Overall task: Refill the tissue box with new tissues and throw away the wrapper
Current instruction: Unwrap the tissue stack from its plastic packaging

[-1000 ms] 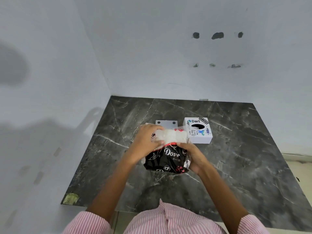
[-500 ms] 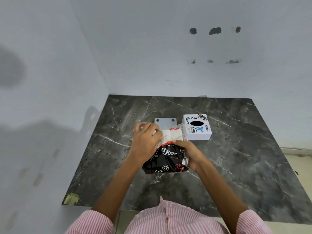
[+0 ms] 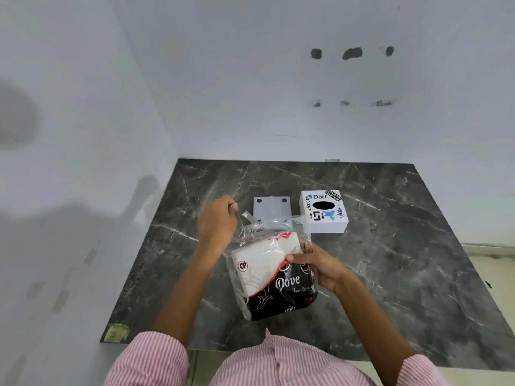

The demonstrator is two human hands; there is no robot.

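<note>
A black, white and red "Dove" tissue pack [image 3: 274, 277] in a clear plastic wrapper [image 3: 267, 227] is held above the dark marble counter [image 3: 390, 260]. My right hand [image 3: 320, 267] grips the pack's right side. My left hand [image 3: 218, 221] pinches the wrapper's sealing flap at the top left and pulls it up and away. Behind the pack stands the white tissue box [image 3: 324, 211] with stickers and a dark oval slot on top. Its flat grey base plate [image 3: 271, 208] lies to the left of it, partly behind the wrapper.
White walls close the counter on the left and at the back. A small yellowish sticker [image 3: 115, 332] marks the counter's front left corner. The counter's right edge drops to a pale floor [image 3: 490, 271]. My pink striped shirt fills the bottom.
My left hand has let go of the pack's top and moved up and left, pulling the wrapper's flap open. The pack has tilted and come nearer to me.
</note>
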